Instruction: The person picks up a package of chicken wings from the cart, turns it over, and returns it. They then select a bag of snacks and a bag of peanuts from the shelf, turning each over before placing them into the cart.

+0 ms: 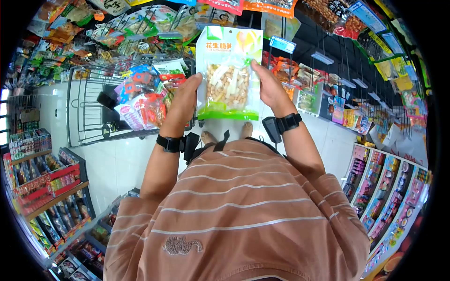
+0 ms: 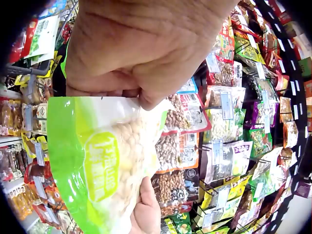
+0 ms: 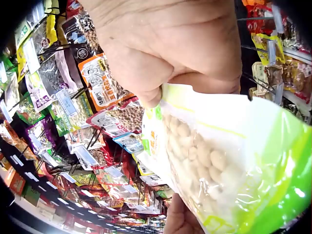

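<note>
A white and green snack bag (image 1: 228,75) with a clear window showing pale nuts is held upright between both hands. The left hand (image 1: 185,100) pinches its left edge, thumb on the front and fingers behind. On the opposite edge, the right hand (image 1: 273,89) grips in the same way. In the left wrist view the left hand (image 2: 146,44) bends over the edge of the bag (image 2: 105,161). The right wrist view has the right hand (image 3: 170,48) pinching the bag's edge (image 3: 204,161); the fingers behind are partly hidden.
A wire shopping cart (image 1: 86,107) with several colourful packages (image 1: 143,110) stands at the left. Hanging snack bags (image 1: 286,68) line the racks ahead. Shelves of goods stand at lower left (image 1: 51,187) and lower right (image 1: 386,187), with pale floor tiles (image 1: 112,164) between.
</note>
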`<state>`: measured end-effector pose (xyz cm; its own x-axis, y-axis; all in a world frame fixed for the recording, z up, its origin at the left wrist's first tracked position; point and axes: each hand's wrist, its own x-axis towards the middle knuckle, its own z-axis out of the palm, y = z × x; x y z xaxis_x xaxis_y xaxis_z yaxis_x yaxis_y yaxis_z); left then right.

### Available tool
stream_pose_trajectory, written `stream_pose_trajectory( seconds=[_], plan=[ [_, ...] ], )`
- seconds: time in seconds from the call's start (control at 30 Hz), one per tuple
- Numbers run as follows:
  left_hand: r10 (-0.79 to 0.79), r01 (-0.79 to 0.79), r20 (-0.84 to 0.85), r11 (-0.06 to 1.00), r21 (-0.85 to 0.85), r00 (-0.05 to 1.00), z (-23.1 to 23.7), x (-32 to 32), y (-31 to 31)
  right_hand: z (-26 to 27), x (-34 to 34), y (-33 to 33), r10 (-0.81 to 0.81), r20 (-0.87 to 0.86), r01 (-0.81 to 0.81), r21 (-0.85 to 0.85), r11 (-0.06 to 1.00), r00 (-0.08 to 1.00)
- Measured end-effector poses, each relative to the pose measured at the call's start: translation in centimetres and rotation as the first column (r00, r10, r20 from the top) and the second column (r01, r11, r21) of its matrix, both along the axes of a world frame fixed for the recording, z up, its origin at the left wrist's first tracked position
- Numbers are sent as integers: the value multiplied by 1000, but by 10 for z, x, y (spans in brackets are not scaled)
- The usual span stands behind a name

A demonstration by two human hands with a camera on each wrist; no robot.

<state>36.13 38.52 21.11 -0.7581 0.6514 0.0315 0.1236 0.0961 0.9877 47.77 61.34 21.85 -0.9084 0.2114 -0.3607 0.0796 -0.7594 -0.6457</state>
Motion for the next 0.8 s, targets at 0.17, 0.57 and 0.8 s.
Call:
stream_pose_trajectory(
  seconds=[0.17, 0.57, 0.8],
  plan=[
    [13, -77, 529, 992, 99, 849, 32, 14, 1, -2, 2, 1, 10, 6, -10, 23, 1000, 1000],
    [8, -114, 544, 980, 162, 839, 28, 11, 2, 9, -4, 6, 38, -28, -36, 67, 997, 999],
    [91, -80, 55, 981, -175, 994, 23, 8, -8, 28, -10, 10, -19, -146, 36, 115, 993, 989]
  ],
)
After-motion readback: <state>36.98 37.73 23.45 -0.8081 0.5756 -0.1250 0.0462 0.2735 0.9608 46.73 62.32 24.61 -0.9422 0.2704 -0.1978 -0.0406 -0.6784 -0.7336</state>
